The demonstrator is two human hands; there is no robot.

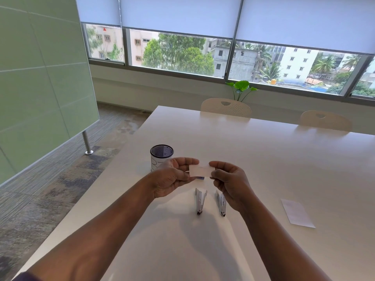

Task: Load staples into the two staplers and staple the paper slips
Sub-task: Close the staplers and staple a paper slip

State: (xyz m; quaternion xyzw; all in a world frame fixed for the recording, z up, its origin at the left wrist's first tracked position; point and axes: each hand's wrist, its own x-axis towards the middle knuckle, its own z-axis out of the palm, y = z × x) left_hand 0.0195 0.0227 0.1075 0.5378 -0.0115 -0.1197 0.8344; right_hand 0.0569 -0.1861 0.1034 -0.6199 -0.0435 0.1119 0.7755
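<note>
Both hands are raised above the white table (263,159), each pinching one end of a small white paper slip (200,170) held level between them; the left hand (172,177) grips the slip's left edge with thumb on top and fingers curled beneath, and the right hand (229,181) grips the right edge the same way, thumb over the top edge, fingers folded under; the two hands are apart, joined only by the slip. Just under the slip's lower edge a small blue-purple thing peeks out, too hidden to tell what it is. Below the hands, on the table, lie two silver staplers, both hinged open in a narrow V with their hinges toward the person; the left stapler (200,201) lies clear of the hands, below the slip; the right stapler (221,203) lies just beside it, parallel, its far end partly covered by the right hand; the two do not touch. Well to the right on the table lies a larger white sheet of paper (297,212), flat and slightly skewed. Behind the left hand stands a white cylindrical pen holder (161,154) with a dark mesh interior, upright, partly hidden by the fingers. At the far side of the table two cream chairs (226,108) are pushed in; a green leafy plant (241,87) rises behind them at the window sill; a frosted glass partition (40,88) stands to the left on a metal post.
</note>
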